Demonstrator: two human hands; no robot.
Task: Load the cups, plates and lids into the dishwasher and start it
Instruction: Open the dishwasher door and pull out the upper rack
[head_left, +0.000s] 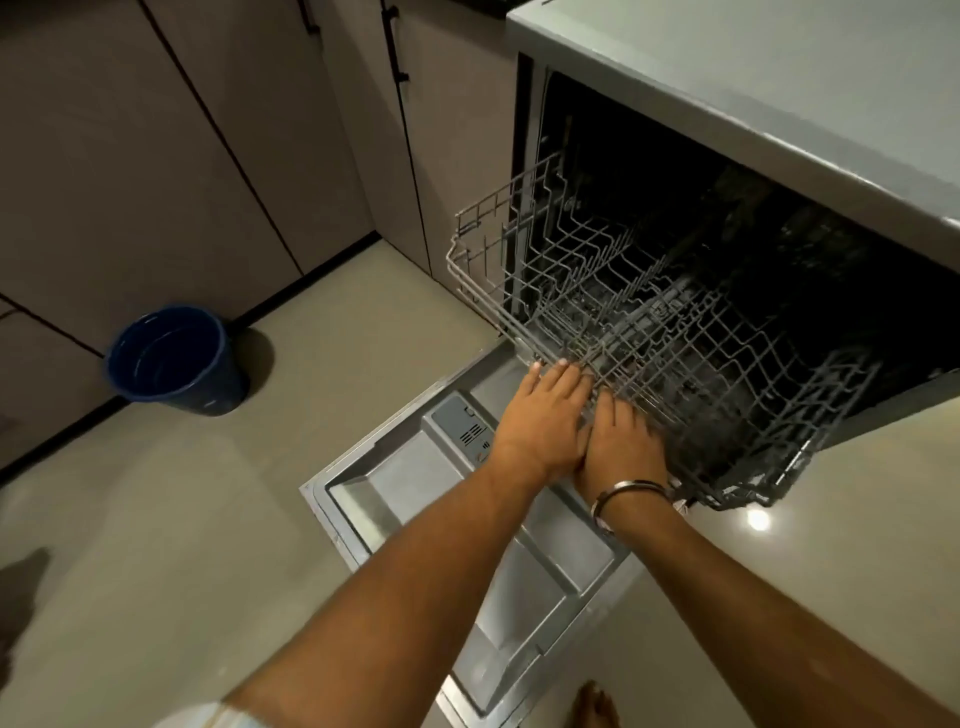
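Observation:
The dishwasher stands open, its door folded down flat toward me. A grey wire rack is pulled partway out over the door and holds no dishes. My left hand and my right hand lie side by side on the rack's front edge, fingers curled over the wire. A metal bangle sits on my right wrist. No cups, plates or lids are in view.
A dark blue bucket stands on the tiled floor at the left, near the beige cabinet doors. A detergent compartment is set in the door's inner face. My bare foot shows beside the door's near corner.

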